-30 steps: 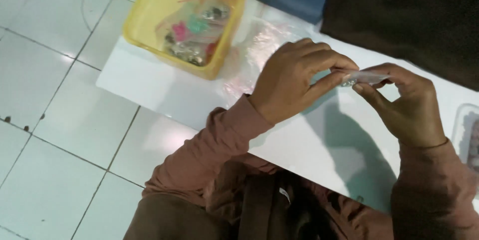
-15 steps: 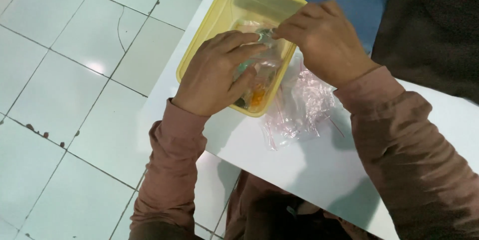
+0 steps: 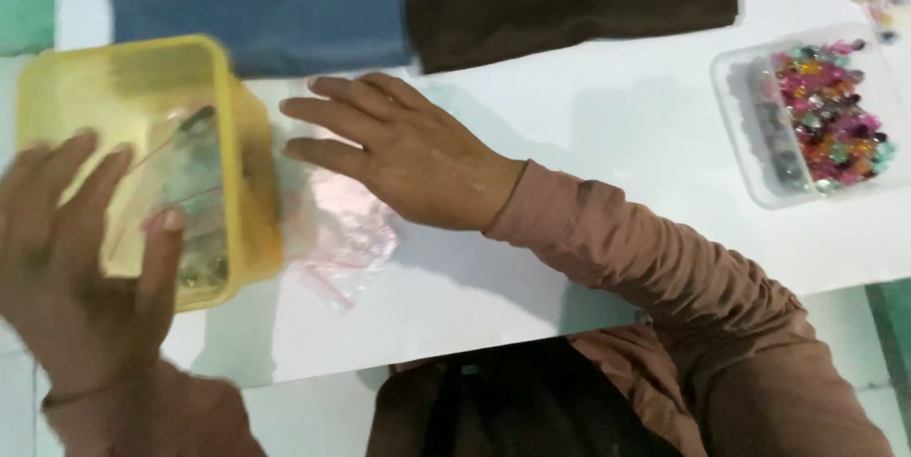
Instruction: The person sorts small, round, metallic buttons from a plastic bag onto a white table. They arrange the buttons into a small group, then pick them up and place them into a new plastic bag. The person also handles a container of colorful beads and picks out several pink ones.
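Head view: both hands (image 3: 403, 158) open beside yellow tub (image 3: 242, 182), clear bags (image 3: 337, 229).

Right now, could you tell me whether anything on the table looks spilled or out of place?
Nothing is spilled. The beads stay inside the clear tray, and the yellow tub sits upright under the left hand. Only some crumpled clear bags lie loose beside the right hand.

Yellow plastic tub (image 3: 242, 149) of small packets, beside crumpled clear bags (image 3: 346, 229) on table.
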